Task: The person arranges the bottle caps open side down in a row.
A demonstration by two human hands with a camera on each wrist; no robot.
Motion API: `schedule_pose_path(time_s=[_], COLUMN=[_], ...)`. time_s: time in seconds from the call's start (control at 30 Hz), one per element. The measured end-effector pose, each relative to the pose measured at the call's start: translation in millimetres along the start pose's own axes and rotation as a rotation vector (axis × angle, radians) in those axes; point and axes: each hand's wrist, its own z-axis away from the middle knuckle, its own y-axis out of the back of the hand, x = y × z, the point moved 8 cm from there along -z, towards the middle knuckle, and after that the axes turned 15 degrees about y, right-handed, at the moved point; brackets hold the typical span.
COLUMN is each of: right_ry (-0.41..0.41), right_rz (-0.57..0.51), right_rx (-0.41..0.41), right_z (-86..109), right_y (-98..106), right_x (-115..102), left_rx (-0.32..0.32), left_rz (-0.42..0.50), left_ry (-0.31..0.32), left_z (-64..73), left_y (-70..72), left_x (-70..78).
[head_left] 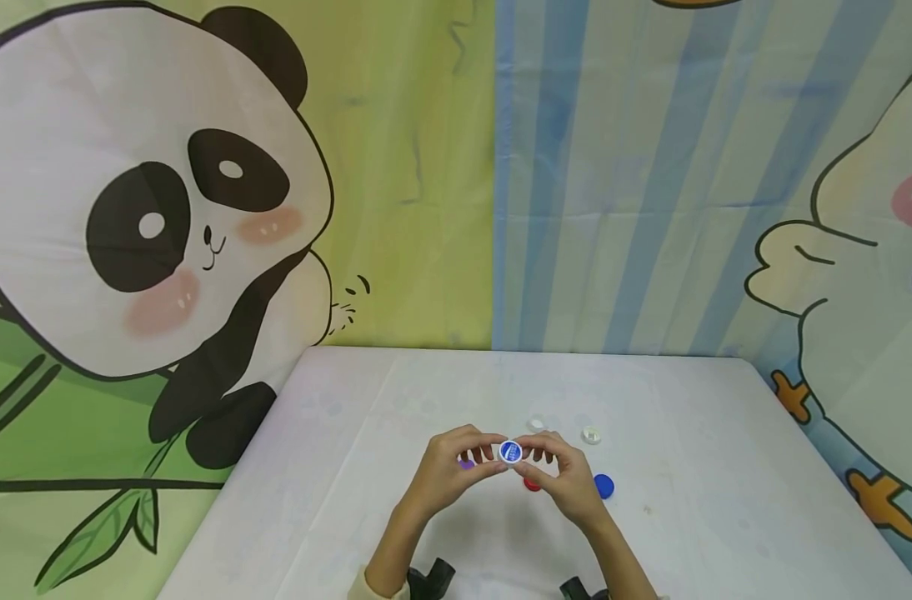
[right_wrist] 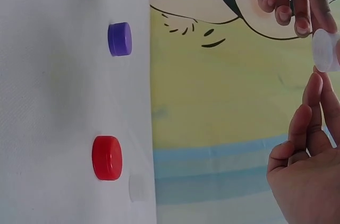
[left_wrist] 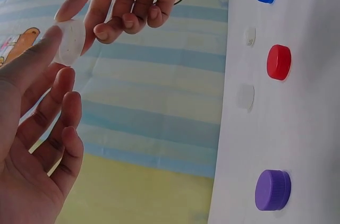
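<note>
Left hand (head_left: 452, 471) and right hand (head_left: 568, 479) pinching white cap (head_left: 511, 452) between thumbs and fingertips above table (head_left: 396, 392), gripping opposite edges, apparently leaving blue-printed face uncovered; purple cap (left_wrist: 273, 190), red cap (left_wrist: 279, 62) lying below, blue cap (head_left: 603, 486) right, two pale caps (head_left: 591, 435) far.

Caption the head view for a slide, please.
Left hand and right hand together pinch a blue-and-white cap over a white table bearing a red cap and a plain blue cap.
</note>
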Motion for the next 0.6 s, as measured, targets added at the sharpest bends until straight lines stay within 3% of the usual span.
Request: schedule_pose_path(time_s=[0.27,0.47,0.6], right_ry=[-0.042,-0.078,-0.044], right_rz=[0.055,0.136,0.212], right_rx=[-0.021,-0.024,-0.034], right_z=[-2.0,-2.0,-10.0], right_y=[-2,-6,-11], right_x=[5,38,60], left_rx=[-0.009,0.001,0.010], left_rz=[-0.090,-0.175,-0.270], left_ry=[0.013,0.039,0.050], left_z=[-3.4,-14.1,-26.5], left_y=[-0.4,1.9,2.5], left_x=[-7.6,-19.3,-34.7])
